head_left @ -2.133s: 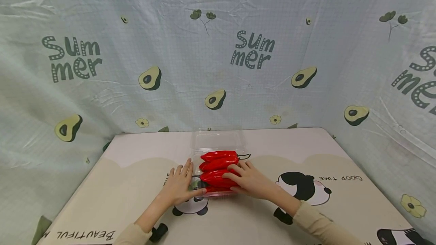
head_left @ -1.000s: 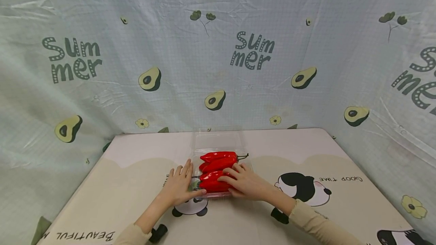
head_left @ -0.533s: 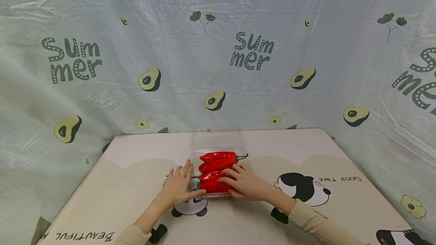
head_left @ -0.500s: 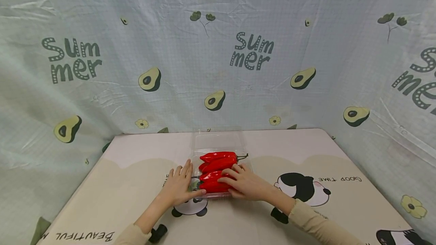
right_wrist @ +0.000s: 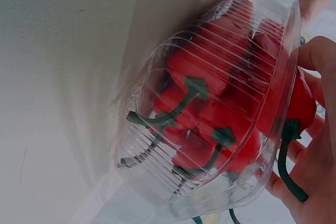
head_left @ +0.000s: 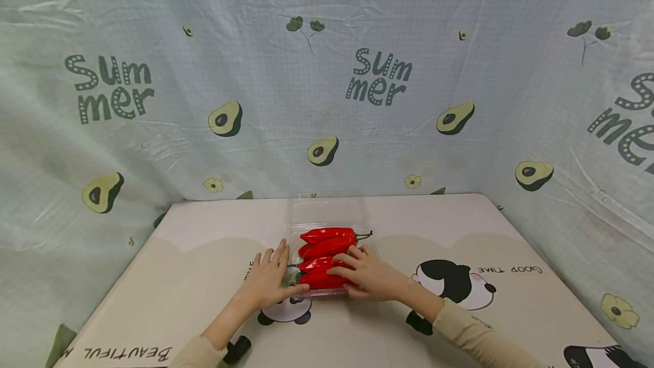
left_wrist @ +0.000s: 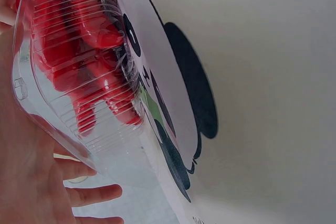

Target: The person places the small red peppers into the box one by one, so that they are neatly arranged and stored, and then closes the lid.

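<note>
A clear plastic clamshell box (head_left: 327, 294) full of red peppers sits mid-table with its lid (head_left: 327, 210) folded back. My left hand (head_left: 268, 280) lies along the box's left side, fingers straight and spread, thumb toward the near corner. On the right, my right hand (head_left: 375, 277) curls over the near peppers, holding a red pepper (right_wrist: 302, 106) by its stem end, just above the rim in the right wrist view. Its green stem (right_wrist: 286, 166) hangs outside the box. Two more peppers (head_left: 329, 247) lie at the far side. Through the ribbed wall, several peppers (left_wrist: 52, 40) show stacked inside.
A cream tabletop (head_left: 204, 294) printed with pandas and lettering bears the box. Behind and beside it hangs a pale curtain (head_left: 276, 78) with avocado prints. Beige sleeves (head_left: 480, 334) cover both forearms.
Compared with two seconds ago, my right hand and its pepper have shifted slightly toward the box's near side. Over the last second almost nothing moves; my left hand stays put.
</note>
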Demonstrator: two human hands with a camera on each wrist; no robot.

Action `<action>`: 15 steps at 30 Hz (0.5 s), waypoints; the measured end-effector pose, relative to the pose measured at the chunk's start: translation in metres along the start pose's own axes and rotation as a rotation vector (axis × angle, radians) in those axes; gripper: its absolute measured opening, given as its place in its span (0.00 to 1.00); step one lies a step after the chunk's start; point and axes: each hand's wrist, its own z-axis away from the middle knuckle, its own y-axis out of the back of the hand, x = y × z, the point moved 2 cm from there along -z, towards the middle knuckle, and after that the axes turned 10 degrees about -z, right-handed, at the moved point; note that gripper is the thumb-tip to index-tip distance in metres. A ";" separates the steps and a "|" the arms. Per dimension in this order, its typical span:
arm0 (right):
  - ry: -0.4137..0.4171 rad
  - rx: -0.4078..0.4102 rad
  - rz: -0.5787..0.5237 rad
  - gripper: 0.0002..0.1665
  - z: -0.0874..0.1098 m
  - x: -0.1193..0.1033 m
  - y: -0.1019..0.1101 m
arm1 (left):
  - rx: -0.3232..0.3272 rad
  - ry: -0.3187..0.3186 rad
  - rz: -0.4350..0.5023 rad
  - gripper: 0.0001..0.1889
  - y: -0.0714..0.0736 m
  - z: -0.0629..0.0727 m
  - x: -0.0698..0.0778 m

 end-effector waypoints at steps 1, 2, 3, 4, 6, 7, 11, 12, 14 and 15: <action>0.001 0.002 -0.006 0.23 0.000 0.000 0.000 | -0.001 -0.001 -0.002 0.51 0.000 0.000 0.000; 0.000 0.003 -0.012 0.23 0.000 0.000 0.000 | -0.001 -0.001 -0.003 0.51 0.000 0.000 0.000; -0.003 0.003 -0.019 0.23 0.001 0.001 0.000 | -0.002 -0.002 -0.004 0.51 0.000 0.000 0.000; -0.007 0.004 -0.025 0.23 0.001 0.001 0.000 | -0.002 -0.003 -0.006 0.51 0.000 0.000 0.000; -0.014 0.006 -0.038 0.24 0.001 0.002 0.000 | -0.003 -0.004 -0.007 0.51 0.000 0.000 0.000; -0.016 0.008 -0.043 0.24 0.001 0.002 0.000 | -0.003 -0.005 -0.007 0.51 0.000 0.000 0.000; -0.019 0.016 -0.063 0.25 0.003 0.002 0.002 | -0.001 -0.004 -0.007 0.51 0.000 0.000 0.000; -0.023 0.019 -0.074 0.25 0.003 0.002 0.002 | -0.002 -0.004 -0.007 0.51 0.000 0.000 0.000; -0.032 0.032 -0.089 0.25 0.005 0.003 0.004 | -0.004 -0.005 -0.009 0.51 0.000 0.000 0.000; -0.040 0.040 -0.093 0.25 0.005 0.004 0.005 | -0.006 -0.007 -0.009 0.51 0.000 0.000 0.000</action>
